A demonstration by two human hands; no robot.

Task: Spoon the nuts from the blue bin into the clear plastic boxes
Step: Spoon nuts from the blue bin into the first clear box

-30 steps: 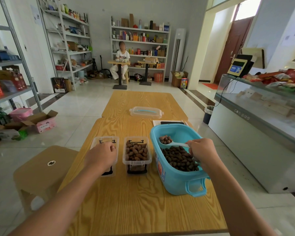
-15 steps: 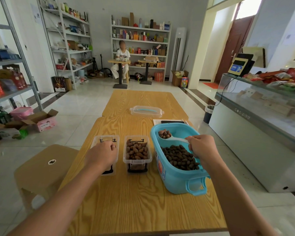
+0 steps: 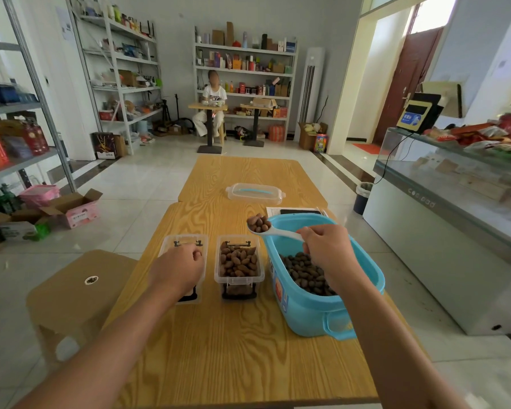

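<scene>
A blue bin of brown nuts stands at the right of the wooden table. My right hand holds a white spoon heaped with nuts above the bin's far left rim. Left of the bin stands a clear plastic box nearly full of nuts. Further left is a second clear box; my left hand rests over it with fingers curled, hiding its inside.
A clear lid with a blue handle lies on the far table. Papers and a dark phone lie behind the bin. A brown stool stands left of the table; a glass counter runs along the right.
My right hand has lifted the loaded spoon out of the bin and moved it left, up to the bin's far left rim. My left hand has stayed on the left box.
</scene>
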